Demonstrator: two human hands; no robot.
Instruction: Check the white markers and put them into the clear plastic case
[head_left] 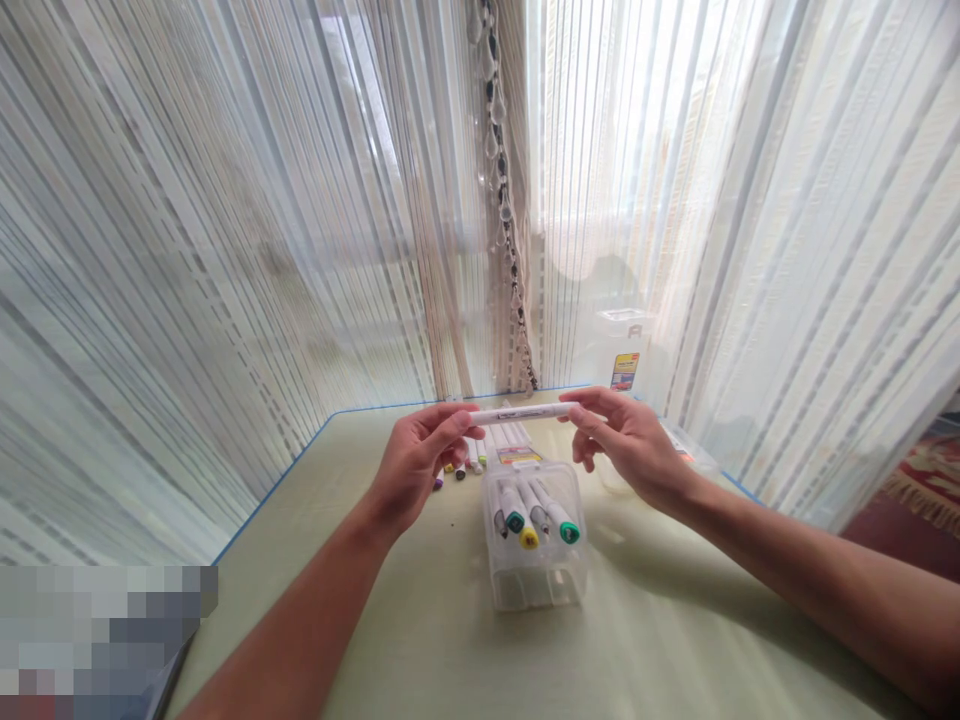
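I hold a white marker [525, 412] level above the table, one end in each hand. My left hand [416, 465] pinches its left end with curled fingers. My right hand [626, 440] grips the right end between thumb and fingers. Below the marker stands a clear plastic box [534, 575] with several white markers in it, their caps green, teal, yellow and grey. More markers [465, 465] lie loose on the table behind the box, partly hidden by my left hand.
The pale green table [420, 640] has a blue edge and sits in a corner hung with white striped curtains. A clear lidded container [622, 350] stands at the back right. A flat clear lid [694, 450] lies under my right wrist.
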